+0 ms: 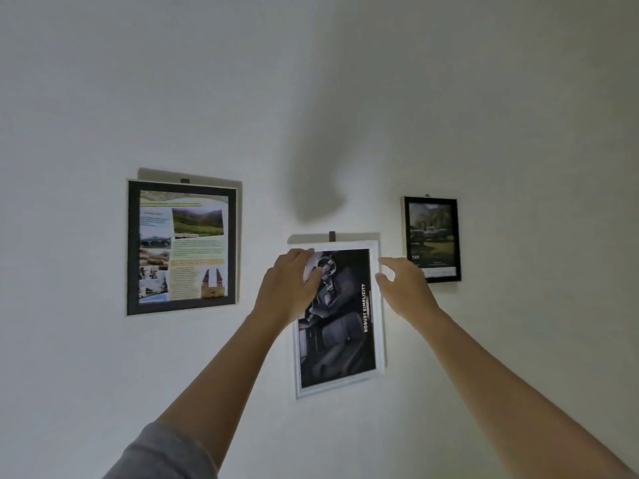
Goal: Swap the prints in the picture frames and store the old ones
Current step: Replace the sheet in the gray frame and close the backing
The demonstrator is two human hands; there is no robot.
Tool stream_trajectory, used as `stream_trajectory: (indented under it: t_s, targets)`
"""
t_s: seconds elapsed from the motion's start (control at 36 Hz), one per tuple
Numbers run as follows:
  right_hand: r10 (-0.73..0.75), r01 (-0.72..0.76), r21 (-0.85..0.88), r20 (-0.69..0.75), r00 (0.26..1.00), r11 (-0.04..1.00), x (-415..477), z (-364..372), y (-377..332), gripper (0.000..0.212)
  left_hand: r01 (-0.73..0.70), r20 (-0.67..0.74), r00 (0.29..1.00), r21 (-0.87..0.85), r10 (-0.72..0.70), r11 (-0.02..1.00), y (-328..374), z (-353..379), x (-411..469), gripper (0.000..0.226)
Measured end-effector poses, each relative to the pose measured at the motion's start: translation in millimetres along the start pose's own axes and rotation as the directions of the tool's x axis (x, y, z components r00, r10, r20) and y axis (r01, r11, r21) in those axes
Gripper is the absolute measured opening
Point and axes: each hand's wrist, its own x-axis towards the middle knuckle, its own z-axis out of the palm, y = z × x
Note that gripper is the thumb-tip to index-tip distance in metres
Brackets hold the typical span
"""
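Head view, looking up at a pale wall (484,98).

- White frame (379,340) hung on the wall from a small dark hook (332,235), slightly tilted. It held a dark print (340,344) of a car interior, with white lettering running up its right side.
- Left hand (288,286) was raised in front of the frame's upper left corner. Fingers were bent, with the tips over the top left of the print and the thumb lower down on the print's face. The frame's left edge was hidden behind the palm, so I could not tell whether the fingers gripped the frame or only lay against it.
- Right hand (404,285) was at the frame's upper right edge. Thumb and forefinger were spread in a loose C and held nothing. Both tips were just beside the right rail; contact could not be judged.
- The print lay between the two sets of fingertips and extended well below them.
- Well to the left of the left fingers: large black frame (131,250) with a colourful landscape leaflet (183,243) inside.
- Just behind and right of the right fingers: small black frame (458,236) with a dark vehicle print (430,233); the knuckles overlapped its lower left corner.
- Above the fingers: a soft grey shadow (318,188) on the wall.
- A grey sleeve (162,454) covered the upper left arm.
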Motion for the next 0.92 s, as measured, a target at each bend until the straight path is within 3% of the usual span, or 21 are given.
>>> stream_trajectory:
  t_s: [0.17,0.28,0.53,0.75,0.92]
  targets:
    - [0.057,-0.058,-0.015,-0.027,0.998,0.998,29,-40,80,0.041,-0.046,0.044,0.998,-0.029,0.047,0.999,52,76,35,0.05]
    - [0.064,-0.064,-0.017,-0.041,0.997,0.998,65,-56,137,0.041,-0.067,0.056,0.996,0.041,0.064,0.997,82,132,65,0.052]
    - [0.031,-0.032,-0.074,-0.016,0.999,0.997,150,-66,244,0.044,0.049,-0.079,0.996,0.151,-0.038,0.987,111,234,127,0.054]
    - [-0.011,0.013,0.031,-0.063,0.998,0.999,199,-52,290,0.034,0.194,-0.154,0.974,0.195,-0.165,0.962,110,281,148,0.062]
    - [-0.014,0.031,0.127,-0.137,0.99,0.991,221,-34,302,0.037,0.185,-0.2,0.969,0.177,-0.148,0.967,107,297,161,0.061]
